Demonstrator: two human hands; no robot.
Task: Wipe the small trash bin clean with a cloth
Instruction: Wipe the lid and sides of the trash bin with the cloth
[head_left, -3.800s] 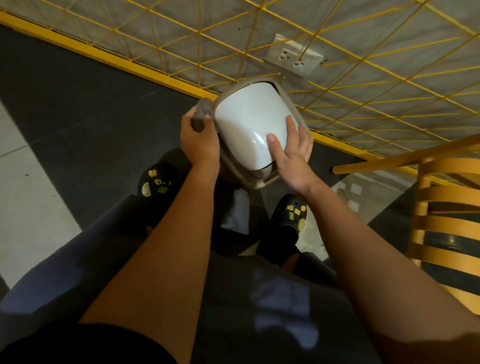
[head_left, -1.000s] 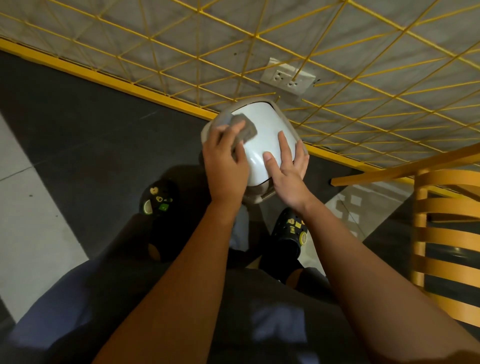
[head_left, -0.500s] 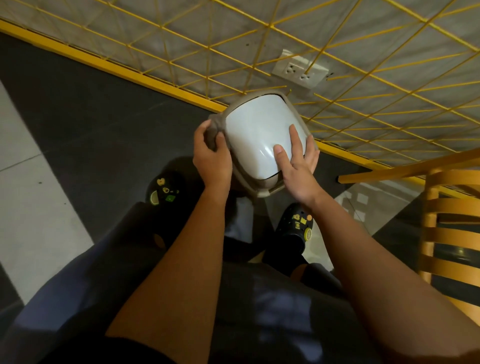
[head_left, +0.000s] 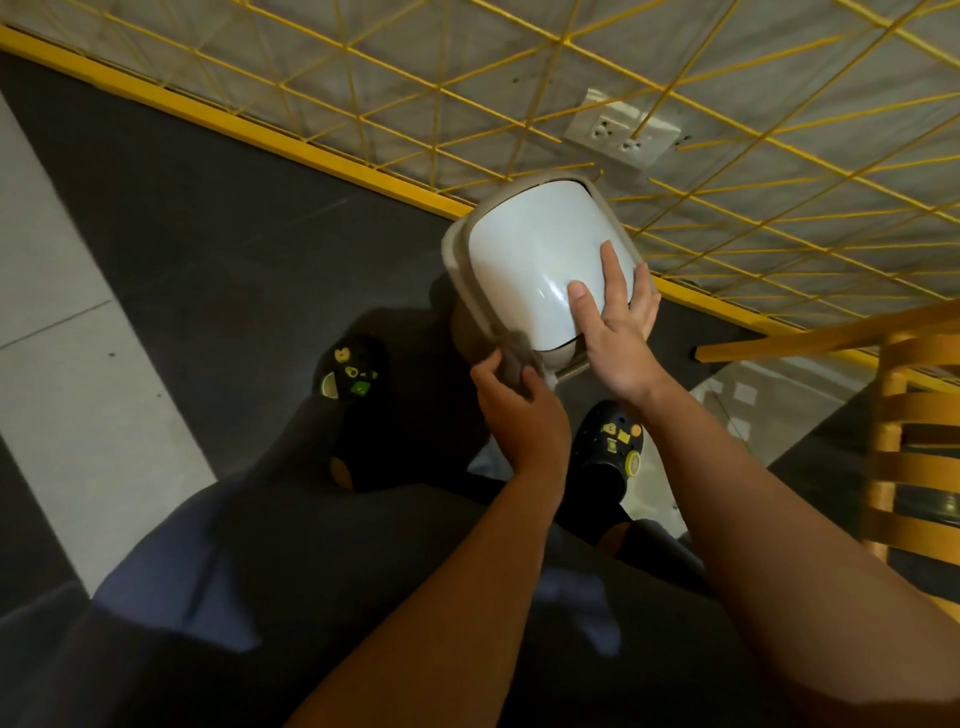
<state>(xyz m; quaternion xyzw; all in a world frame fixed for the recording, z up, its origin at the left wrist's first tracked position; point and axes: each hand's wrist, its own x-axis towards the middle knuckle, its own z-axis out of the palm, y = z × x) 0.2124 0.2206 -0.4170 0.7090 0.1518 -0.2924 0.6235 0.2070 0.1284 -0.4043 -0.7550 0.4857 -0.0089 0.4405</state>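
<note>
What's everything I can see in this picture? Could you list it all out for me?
small trash bin with white lid and beige rim: one, on the floor by the wall
grey cloth: one, at the bin's near corner
white wall socket plate: one, on the wall
yellow wire grid: one, across the grey wall
yellow wooden chair: one, right edge
black clogs with charms: two, on the dark floor
left hand: grips the cloth
right hand: flat on the lid

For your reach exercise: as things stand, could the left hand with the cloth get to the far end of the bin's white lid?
Probably yes. The left hand holds the cloth at the bin's near rim; the white lid lies bare beyond it. The right hand covers only its near right part.
</note>
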